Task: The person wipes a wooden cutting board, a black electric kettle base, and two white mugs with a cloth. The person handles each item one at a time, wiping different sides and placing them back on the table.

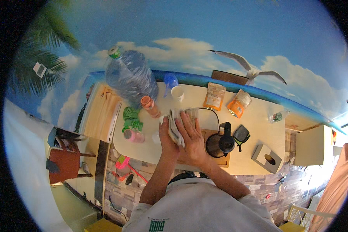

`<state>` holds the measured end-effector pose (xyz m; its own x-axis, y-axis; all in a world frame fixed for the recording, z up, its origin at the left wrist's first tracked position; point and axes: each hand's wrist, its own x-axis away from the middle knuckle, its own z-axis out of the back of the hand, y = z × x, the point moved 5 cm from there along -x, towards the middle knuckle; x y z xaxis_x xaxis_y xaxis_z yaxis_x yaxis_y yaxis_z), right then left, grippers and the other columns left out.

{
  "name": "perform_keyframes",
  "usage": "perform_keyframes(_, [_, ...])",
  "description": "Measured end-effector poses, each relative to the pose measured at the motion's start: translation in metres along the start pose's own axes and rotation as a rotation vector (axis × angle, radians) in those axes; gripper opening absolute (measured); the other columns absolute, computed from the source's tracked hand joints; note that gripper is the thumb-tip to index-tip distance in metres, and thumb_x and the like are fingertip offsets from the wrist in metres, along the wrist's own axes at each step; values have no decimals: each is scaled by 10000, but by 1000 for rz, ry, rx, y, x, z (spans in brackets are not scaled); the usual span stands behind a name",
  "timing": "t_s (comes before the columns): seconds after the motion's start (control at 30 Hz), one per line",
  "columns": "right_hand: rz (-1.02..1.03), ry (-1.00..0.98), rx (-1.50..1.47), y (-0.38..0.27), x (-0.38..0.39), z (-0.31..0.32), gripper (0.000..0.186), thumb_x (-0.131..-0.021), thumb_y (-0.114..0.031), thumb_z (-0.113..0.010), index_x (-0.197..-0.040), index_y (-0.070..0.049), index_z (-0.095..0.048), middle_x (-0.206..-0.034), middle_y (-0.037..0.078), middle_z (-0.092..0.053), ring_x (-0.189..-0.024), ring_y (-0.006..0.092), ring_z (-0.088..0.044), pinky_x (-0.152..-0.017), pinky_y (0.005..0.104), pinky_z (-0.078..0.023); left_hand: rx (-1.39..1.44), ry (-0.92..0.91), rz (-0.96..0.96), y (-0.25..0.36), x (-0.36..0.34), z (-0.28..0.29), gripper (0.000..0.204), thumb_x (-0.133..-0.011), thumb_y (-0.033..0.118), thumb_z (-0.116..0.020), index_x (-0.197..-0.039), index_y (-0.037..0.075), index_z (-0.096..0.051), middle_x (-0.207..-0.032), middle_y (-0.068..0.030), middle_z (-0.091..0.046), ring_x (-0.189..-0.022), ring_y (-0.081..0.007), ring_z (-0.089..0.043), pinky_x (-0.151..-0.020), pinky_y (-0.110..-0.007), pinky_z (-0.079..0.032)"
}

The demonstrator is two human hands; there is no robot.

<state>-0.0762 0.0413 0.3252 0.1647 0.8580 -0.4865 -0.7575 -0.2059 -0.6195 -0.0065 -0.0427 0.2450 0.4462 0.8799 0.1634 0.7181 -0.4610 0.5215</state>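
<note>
Over the near middle of the table (243,166), my hands come together around a folded whitish cloth (175,125). My left hand (168,138) is closed against the cloth's left side, its fingers partly hidden behind it. My right hand (192,142) presses on it from the right, fingers lying along the folds. Just right of my hands, a black kettle (219,145) stands on a wooden tray (222,161). Beyond them is a white cup (178,92). To the left are an orange-pink bottle (150,107) and a pink bottle (133,135).
A large clear water jug (131,75) stands back left, near a blue object (171,81) and crumpled green packaging (131,120). Orange-and-white pouches (214,96) lie at the back. Rightward are a dark grey item (241,134), a tissue box (266,158) and a small bottle (278,116).
</note>
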Motion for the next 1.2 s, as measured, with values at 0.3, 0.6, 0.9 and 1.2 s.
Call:
perform_keyframes(0.3, [-91, 100, -438, 28, 59, 6, 573, -923, -187, -670, -1441, -12, -499, -1538, 212, -446, -1462, 342, -385, -1205, 513, -264, 41, 190, 218, 9, 4, -22, 660, -973, 683, -476, -1378, 165, -536, -1277, -43, -626, -1125, -219, -635, -961, -410, -531])
perform_keyframes(0.6, [-781, 394, -735, 86, 47, 23, 372, -1033, -180, -546, -1337, 34, -557, -1423, 206, -532, -1348, 280, -483, -1112, 451, -394, 71, 104, 232, -7, 6, -13, 615, -965, 529, -643, -1429, 160, -480, -1403, -53, -569, -1249, -234, -602, -1011, -421, -544])
perform_keyframes(0.9, [202, 133, -65, 29, 11, 16, 678, -681, -94, -732, -1350, -143, -633, -1534, 78, -465, -1510, 440, -250, -1216, 642, -211, -37, 23, 269, -11, 7, -18, 642, -1025, 572, -496, -1430, 75, -482, -1324, -109, -610, -1236, -251, -599, -1052, -407, -511])
perform_keyframes(1.2, [371, -74, 107, 47, 51, 17, 511, -817, -217, -726, -1317, -119, -680, -1485, 5, -546, -1519, 297, -297, -1254, 577, -177, 0, 123, 369, -15, -1, -19, 674, -964, 608, -577, -1363, 66, -552, -1265, -127, -659, -1116, -296, -667, -970, -448, -563])
